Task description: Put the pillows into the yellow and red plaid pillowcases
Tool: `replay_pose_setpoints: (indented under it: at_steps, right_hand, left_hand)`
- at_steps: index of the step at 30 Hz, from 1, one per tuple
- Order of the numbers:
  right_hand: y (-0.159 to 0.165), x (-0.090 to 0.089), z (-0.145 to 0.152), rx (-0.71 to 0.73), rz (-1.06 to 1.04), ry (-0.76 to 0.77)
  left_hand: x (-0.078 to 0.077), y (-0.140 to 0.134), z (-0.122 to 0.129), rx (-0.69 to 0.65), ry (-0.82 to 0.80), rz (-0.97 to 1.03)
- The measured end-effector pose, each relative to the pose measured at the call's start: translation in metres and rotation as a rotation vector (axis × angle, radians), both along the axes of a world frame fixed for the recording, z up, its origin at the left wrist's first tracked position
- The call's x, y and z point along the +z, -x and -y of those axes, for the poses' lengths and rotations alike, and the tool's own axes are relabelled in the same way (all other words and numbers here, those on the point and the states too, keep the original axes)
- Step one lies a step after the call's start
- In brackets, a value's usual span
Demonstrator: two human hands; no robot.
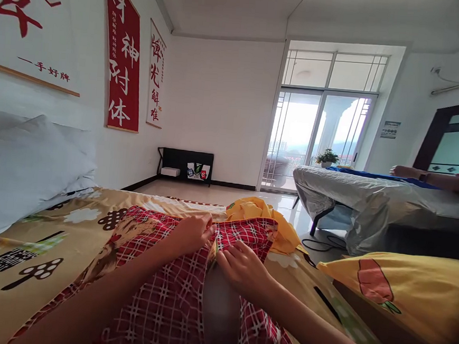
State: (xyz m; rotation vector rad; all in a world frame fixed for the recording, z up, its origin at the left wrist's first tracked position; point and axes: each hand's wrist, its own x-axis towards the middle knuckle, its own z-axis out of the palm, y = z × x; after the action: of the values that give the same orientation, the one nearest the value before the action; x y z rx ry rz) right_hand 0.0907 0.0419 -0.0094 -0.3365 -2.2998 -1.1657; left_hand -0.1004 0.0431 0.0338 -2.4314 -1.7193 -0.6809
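Nearest us, the red checked cloth [164, 299] lies spread across the patterned bedsheet [83, 256], its far hem [249, 226] turned away from us. A smooth grey strip [220, 314] shows in a gap down the cloth's middle; we cannot tell whether it is lining or something beneath.

At the middle of the cloth's far hem, our left hand [192, 235] pinches the fabric just left of the gap, and our right hand [241, 268] pinches it just right. The fingers of both look closed on the edge, the two grips almost meeting. We judge the step in hand to be working that edge at the opening; a next move would call for a light, even pinch on both sides, so that neither side slips or puckers.

Left of the cloth lies a white pillow [31, 162]; to its right, a yellow carrot-print fabric [422, 298]. Just behind its far right corner, a crumpled yellow cloth [288, 232] is bunched. Well beyond the cloth, to the right, stands a plastic-covered worktop [394, 201], with another person's forearm [455, 183] over it.
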Motion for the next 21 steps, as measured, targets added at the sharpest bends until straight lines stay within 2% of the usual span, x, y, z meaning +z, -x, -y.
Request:
replay_pose_setpoints:
  at_steps: [3,7,10,12,17,21]
  right_hand:
    - [0.003,-0.005,-0.007,-0.009,-0.009,-0.01]
    - [0.007,-0.008,-0.006,-0.015,-0.019,-0.022]
    - [0.008,-0.011,-0.001,-0.023,-0.015,-0.01]
    - [0.009,-0.014,0.0,-0.029,-0.017,0.012]
    - [0.01,-0.027,-0.001,-0.06,0.031,0.084]
    - [0.009,-0.038,-0.001,-0.119,0.097,0.248]
  left_hand:
    - [-0.013,-0.005,-0.002,0.059,0.154,0.092]
    - [-0.024,-0.009,-0.018,-0.032,0.348,0.143]
    - [-0.027,-0.012,-0.027,-0.083,0.413,0.153]
    - [-0.027,-0.014,-0.027,-0.066,0.377,0.179]
    - [-0.019,-0.014,-0.029,0.093,0.177,0.239]
    - [-0.023,-0.013,-0.049,0.161,0.116,0.243]
